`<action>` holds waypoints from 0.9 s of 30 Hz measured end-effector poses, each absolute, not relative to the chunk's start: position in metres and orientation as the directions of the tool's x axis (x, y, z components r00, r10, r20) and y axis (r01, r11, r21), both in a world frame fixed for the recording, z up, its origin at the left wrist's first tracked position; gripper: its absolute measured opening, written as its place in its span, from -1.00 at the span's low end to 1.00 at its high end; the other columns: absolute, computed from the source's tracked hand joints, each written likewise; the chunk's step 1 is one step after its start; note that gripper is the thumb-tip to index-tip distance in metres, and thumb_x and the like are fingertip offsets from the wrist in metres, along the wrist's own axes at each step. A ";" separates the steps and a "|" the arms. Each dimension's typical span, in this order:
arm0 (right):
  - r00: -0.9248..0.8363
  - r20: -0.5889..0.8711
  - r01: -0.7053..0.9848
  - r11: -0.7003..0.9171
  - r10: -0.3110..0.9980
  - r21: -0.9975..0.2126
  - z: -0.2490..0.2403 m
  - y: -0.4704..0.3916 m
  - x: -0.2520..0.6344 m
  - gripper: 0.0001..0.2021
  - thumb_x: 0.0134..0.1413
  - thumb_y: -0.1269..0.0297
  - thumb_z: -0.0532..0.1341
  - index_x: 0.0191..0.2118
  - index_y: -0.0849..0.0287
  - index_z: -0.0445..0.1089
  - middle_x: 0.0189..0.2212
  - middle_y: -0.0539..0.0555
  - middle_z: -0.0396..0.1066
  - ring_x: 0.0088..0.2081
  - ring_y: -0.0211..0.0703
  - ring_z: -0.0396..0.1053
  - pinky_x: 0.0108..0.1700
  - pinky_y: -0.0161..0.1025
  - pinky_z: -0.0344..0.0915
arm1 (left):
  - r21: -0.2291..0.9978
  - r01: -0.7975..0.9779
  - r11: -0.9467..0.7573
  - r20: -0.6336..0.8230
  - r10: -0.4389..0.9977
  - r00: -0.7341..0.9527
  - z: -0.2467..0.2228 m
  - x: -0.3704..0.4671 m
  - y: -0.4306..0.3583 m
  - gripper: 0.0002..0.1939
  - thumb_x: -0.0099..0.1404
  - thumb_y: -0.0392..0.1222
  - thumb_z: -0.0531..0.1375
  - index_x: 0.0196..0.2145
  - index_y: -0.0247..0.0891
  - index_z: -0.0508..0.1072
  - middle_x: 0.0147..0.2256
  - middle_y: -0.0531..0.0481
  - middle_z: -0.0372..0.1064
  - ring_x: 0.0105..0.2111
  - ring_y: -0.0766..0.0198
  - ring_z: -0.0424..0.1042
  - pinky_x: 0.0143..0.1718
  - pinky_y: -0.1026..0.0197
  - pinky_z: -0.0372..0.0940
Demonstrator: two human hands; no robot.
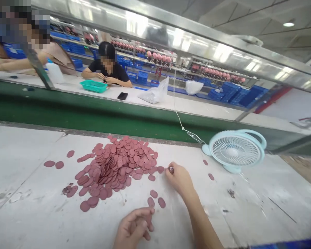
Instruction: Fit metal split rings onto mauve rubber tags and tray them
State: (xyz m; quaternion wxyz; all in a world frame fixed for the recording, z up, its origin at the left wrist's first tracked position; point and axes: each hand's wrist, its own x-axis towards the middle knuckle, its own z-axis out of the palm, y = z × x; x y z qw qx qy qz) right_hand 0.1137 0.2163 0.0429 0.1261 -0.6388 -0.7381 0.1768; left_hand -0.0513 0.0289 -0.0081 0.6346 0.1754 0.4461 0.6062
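Note:
A large heap of flat, dark red oval discs lies on the white table. My right hand is at the heap's right edge, its fingers closed around a small dark, crumpled scrap. A disc lies by its fingertips. Nearer to me, my left hand is above the table with fingers curled in toward the thumb. A reddish patch shows between them, but I cannot tell whether it is a disc. Just beyond those fingers are a few loose discs.
A light blue fan stands at the right, its white cord running up. More dark scraps lie on the table. Past a green belt, a co-worker sits by a green tray, a phone and a plastic bag.

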 end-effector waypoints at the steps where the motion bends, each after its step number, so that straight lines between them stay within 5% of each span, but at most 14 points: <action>1: -0.125 -0.039 0.888 0.094 0.991 -0.450 0.036 0.198 0.123 -0.80 0.32 0.15 0.22 -0.23 0.18 0.45 -0.38 0.00 0.40 -0.34 -0.15 0.38 -0.15 -0.09 0.37 | 0.765 -0.607 0.216 -0.371 0.918 -0.142 -0.004 -0.052 0.028 -0.57 0.01 0.10 0.51 -0.28 -0.27 0.66 -0.14 -0.26 0.61 -0.46 0.23 0.47 -0.53 0.28 0.35; 4: -0.052 -0.011 0.818 0.037 0.999 -0.574 0.024 0.157 0.148 -0.87 0.25 0.22 0.22 -0.23 0.12 0.50 -0.34 0.07 0.39 -0.27 -0.04 0.37 -0.07 -0.01 0.31 | 0.751 -0.613 0.246 -0.429 0.887 -0.170 0.006 -0.053 0.028 -0.59 0.00 0.05 0.52 -0.28 -0.28 0.65 -0.14 -0.23 0.62 -0.46 0.27 0.45 -0.51 0.32 0.35; 9: 0.093 0.084 0.520 0.024 0.992 -0.854 0.027 0.093 0.178 -0.71 0.11 0.14 0.36 -0.03 -0.03 0.52 0.05 0.17 0.34 0.17 0.22 0.18 0.29 0.17 0.05 | 0.710 -0.642 0.289 -0.508 0.841 -0.184 0.009 -0.057 0.027 -0.55 -0.08 -0.02 0.56 -0.26 -0.30 0.64 -0.11 -0.24 0.62 -0.46 0.28 0.48 -0.51 0.34 0.36; 11: 0.157 0.043 0.310 -0.008 0.987 -0.951 0.027 0.066 0.185 -0.77 0.18 0.06 0.33 -0.08 -0.02 0.52 -0.09 0.14 0.38 0.01 0.11 0.29 0.16 0.08 0.25 | 0.683 -0.655 0.324 -0.548 0.820 -0.165 0.008 -0.060 0.027 -0.52 -0.13 -0.04 0.59 -0.26 -0.30 0.64 -0.12 -0.25 0.63 -0.46 0.26 0.51 -0.52 0.33 0.38; 13: 0.173 -0.052 0.060 -0.063 0.984 -0.996 0.022 0.049 0.192 -0.69 0.31 -0.08 0.17 -0.12 0.01 0.51 -0.38 0.04 0.30 -0.34 -0.08 0.29 -0.28 -0.15 0.40 | 0.670 -0.659 0.343 -0.574 0.801 -0.167 0.010 -0.060 0.026 -0.51 -0.14 -0.05 0.60 -0.25 -0.29 0.64 -0.12 -0.25 0.64 -0.44 0.22 0.54 -0.52 0.32 0.39; 16: 0.126 -0.194 -0.344 -0.141 0.973 -0.928 0.014 0.051 0.205 -0.40 0.37 -0.25 -0.11 -0.01 0.08 0.48 -0.48 -0.07 0.12 -0.60 -0.28 -0.03 -0.70 -0.42 0.00 | 0.665 -0.658 0.353 -0.589 0.790 -0.172 0.014 -0.052 0.022 -0.52 -0.09 -0.06 0.58 -0.22 -0.27 0.64 -0.09 -0.25 0.63 -0.37 0.16 0.60 -0.52 0.35 0.40; 20: 0.052 -0.275 -0.717 -0.156 0.960 -0.680 0.009 0.080 0.219 -0.48 0.33 -0.22 0.07 0.03 0.13 0.44 -0.47 -0.14 0.08 -0.63 -0.41 -0.15 -0.75 -0.60 -0.13 | 0.622 -0.666 0.412 -0.588 0.807 -0.051 0.018 -0.031 0.012 -0.57 -0.03 -0.06 0.57 -0.23 -0.27 0.66 -0.12 -0.27 0.64 -0.30 0.08 0.64 -0.55 0.39 0.36; 24: -0.055 -0.341 -0.804 -0.244 0.939 -0.543 0.017 0.079 0.219 -0.67 0.38 0.01 0.14 -0.11 0.18 0.45 -0.53 -0.16 0.10 -0.68 -0.48 -0.11 -0.75 -0.66 -0.08 | 0.516 -0.685 0.514 -0.608 0.783 0.129 0.015 -0.010 0.002 -0.62 0.04 -0.04 0.54 -0.21 -0.26 0.67 -0.12 -0.29 0.64 -0.24 0.05 0.65 -0.52 0.39 0.35; 27: -0.106 -0.400 -0.768 -0.331 0.910 -0.548 0.023 0.049 0.210 -0.65 0.25 -0.08 0.25 -0.13 0.14 0.47 -0.55 -0.12 0.23 -0.72 -0.47 -0.02 -0.78 -0.55 0.03 | 0.478 -0.693 0.540 -0.591 0.781 0.201 0.012 0.003 -0.001 -0.65 0.14 -0.04 0.48 -0.16 -0.26 0.66 -0.08 -0.29 0.62 -0.21 0.09 0.64 -0.44 0.37 0.40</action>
